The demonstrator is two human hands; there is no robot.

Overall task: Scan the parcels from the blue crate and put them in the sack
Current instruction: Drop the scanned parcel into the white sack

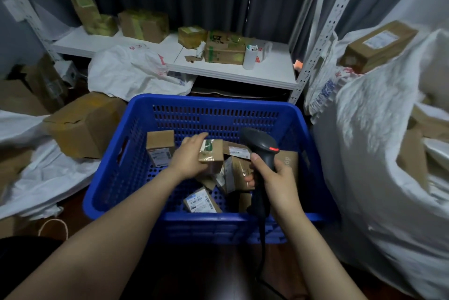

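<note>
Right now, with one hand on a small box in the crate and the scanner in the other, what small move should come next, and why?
Probably lift the small box a little and turn its label toward the scanner. The left hand already grips it inside the blue crate, and the right hand holds the scanner just beside it. No barcode label shows clearly on the box's visible faces.

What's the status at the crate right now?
Left hand gripping small parcel over blue crate. Right hand holds scanner. Nothing blocking.
</note>
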